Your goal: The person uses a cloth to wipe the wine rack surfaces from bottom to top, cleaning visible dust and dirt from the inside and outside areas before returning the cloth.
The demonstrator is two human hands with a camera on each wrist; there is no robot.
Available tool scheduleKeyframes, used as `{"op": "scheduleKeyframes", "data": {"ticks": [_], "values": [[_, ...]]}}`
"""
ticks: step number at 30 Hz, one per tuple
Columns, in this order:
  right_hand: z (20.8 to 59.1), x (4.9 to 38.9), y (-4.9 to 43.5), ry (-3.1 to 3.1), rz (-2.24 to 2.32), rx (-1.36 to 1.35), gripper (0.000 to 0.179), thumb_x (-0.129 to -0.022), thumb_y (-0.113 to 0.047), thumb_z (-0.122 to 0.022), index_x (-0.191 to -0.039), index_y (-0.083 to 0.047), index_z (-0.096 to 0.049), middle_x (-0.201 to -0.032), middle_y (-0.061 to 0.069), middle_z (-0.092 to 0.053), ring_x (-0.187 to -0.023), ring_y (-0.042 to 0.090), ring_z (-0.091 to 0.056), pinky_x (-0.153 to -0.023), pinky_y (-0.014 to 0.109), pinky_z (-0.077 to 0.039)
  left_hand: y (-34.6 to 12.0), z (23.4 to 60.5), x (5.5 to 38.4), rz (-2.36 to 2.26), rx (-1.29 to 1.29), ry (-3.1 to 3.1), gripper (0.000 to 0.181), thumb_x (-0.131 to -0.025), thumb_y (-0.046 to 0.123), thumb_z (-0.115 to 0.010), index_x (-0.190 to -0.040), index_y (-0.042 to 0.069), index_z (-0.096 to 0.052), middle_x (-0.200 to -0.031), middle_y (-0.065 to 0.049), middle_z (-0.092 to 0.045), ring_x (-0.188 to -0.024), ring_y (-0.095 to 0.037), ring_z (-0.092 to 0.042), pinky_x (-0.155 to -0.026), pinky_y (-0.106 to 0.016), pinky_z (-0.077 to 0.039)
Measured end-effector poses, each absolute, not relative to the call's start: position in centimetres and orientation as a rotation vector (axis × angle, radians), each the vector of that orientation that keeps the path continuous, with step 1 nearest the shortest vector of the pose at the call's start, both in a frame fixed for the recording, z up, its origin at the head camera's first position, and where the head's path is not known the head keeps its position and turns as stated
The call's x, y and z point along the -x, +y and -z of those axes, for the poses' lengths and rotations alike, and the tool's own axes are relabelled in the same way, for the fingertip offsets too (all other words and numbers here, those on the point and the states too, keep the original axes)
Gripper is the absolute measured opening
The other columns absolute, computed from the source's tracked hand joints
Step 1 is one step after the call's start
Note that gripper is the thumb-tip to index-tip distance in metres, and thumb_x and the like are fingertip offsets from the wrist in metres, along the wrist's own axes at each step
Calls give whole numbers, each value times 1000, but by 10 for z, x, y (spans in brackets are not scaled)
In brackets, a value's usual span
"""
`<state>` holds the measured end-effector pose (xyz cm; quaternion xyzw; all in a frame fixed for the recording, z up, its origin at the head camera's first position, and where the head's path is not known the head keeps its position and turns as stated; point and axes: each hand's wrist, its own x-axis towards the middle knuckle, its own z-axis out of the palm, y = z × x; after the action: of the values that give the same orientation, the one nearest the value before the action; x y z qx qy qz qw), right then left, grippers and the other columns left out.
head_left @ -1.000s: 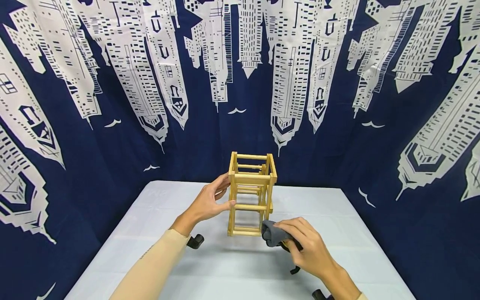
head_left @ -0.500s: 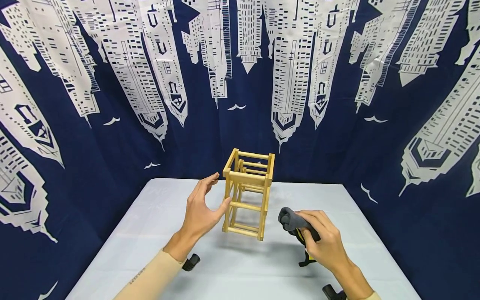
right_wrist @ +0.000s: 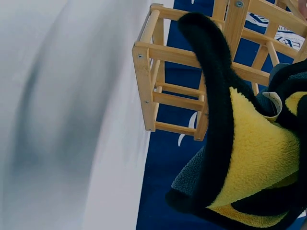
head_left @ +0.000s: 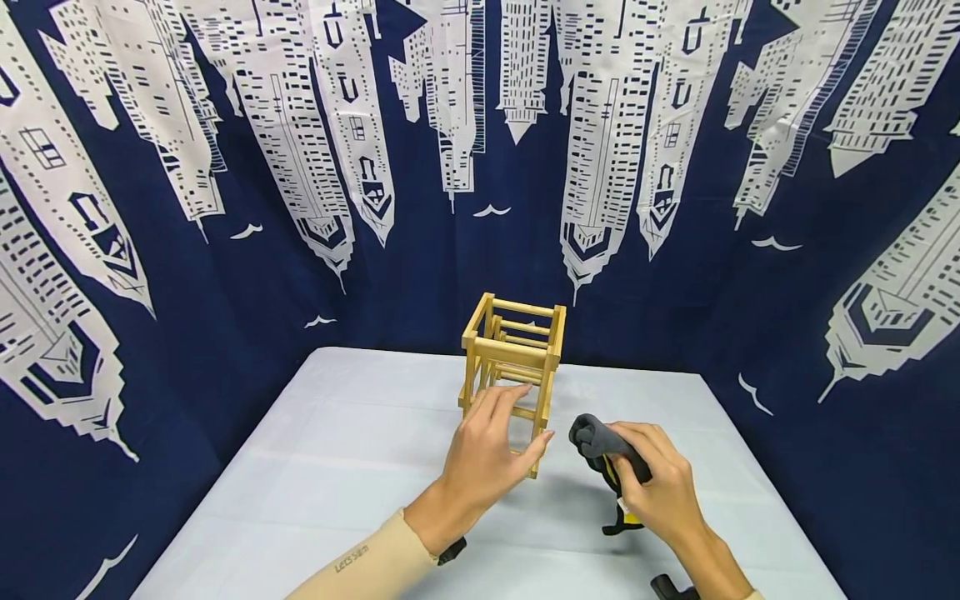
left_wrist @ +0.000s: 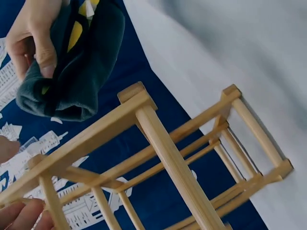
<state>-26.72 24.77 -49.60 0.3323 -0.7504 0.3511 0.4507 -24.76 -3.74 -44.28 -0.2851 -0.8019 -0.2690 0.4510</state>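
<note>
The left hand (head_left: 483,454) is spread by the wooden rack (head_left: 512,352), gripping nothing; the right hand (head_left: 662,479) pinches a rolled cloth (head_left: 600,437). Light, steady bracing should suit the rack.

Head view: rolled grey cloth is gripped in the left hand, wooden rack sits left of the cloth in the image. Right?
Wrong hand: the right hand grips the rolled grey cloth, not the left hand; the head view shows it. The wooden rack is left of the cloth, as you say.
</note>
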Motion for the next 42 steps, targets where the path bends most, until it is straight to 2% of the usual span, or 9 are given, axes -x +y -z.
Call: {"op": "scheduleKeyframes", "data": {"ticks": [4, 8, 14, 23, 29, 33, 36, 39, 42], "values": [[501, 266, 246, -1858, -868, -816, 52, -81, 18, -80, -128, -4, -86, -120, 12, -84, -111, 19, -75, -111, 4, -51, -25, 444, 256, 581, 644, -2031, 60, -88, 29, -107, -134, 5, -77, -116, -6, -83, -107, -21, -78, -93, -31, -69], [502, 266, 244, -1861, -875, -823, 52, -81, 18, -80, -128, -4, -86, -120, 12, -84, -111, 19, -75, -112, 5, -51, -25, 443, 258, 637, 630, -2037, 49, -88, 20, -106, -126, 5, -81, -110, -6, -86, -102, -21, -79, -87, -31, -69], [499, 265, 245, -1862, -879, -816, 52, -81, 19, -78, -128, -2, -85, -120, 13, -84, -112, 18, -74, -111, 4, -51, -41, 436, 254, 800, 666, -2060, 43, -87, 9, -105, -124, 2, -82, -110, -10, -87, -103, -25, -82, -89, -37, -72], [500, 266, 246, -1875, -881, -810, 52, -82, 19, -80, -128, -4, -86, -120, 11, -85, -111, 20, -75, -111, 5, -51, -76, 431, 256, 836, 654, -2090, 38, -88, 5, -102, -121, 1, -82, -103, -10, -88, -98, -26, -86, -88, -45, -72], [500, 266, 245, -1924, -841, -840, 61, -78, 23, -83, -132, -7, -85, -123, 10, -84, -114, 19, -74, -112, 4, -49, -100, 429, 263, 961, 660, -2137, 34, -91, 0, -97, -122, 1, -83, -107, -12, -89, -104, -29, -88, -93, -49, -73], [499, 267, 241, -2013, -822, -901, 64, -79, 22, -90, -134, -9, -84, -128, 8, -83, -118, 22, -73, -115, 3, -47, -117, 426, 270, 1036, 622, -2171, 34, -93, -3, -94, -125, 4, -83, -112, -12, -90, -76, -26, -79, -73, -38, -68], [500, 268, 236, -2105, -784, -945, 65, -80, 20, -94, -135, -13, -84, -132, 4, -82, -122, 23, -73, -116, 5, -49, -129, 425, 277, 1084, 599, -2192, 34, -95, -4, -91, -127, 3, -83, -115, -14, -90, -72, -23, -73, -64, -34, -58], [502, 270, 227, -2190, -704, -999, 64, -80, 17, -97, -134, -16, -84, -134, 1, -82, -122, 23, -74, -109, 20, -61, -139, 424, 284, 1140, 605, -2209, 34, -98, -7, -87, -130, 2, -81, -120, -14, -90, -95, -28, -85, -83, -42, -70], [504, 274, 212, -2272, -602, -1072, 60, -82, 10, -100, -133, -16, -84, -134, -1, -82, -121, 23, -74, -100, 40, -68, -147, 424, 293, 1212, 627, -2221, 34, -100, -10, -83, -133, -1, -79, -123, -14, -90, -122, -35, -86, -110, -53, -70]]}}
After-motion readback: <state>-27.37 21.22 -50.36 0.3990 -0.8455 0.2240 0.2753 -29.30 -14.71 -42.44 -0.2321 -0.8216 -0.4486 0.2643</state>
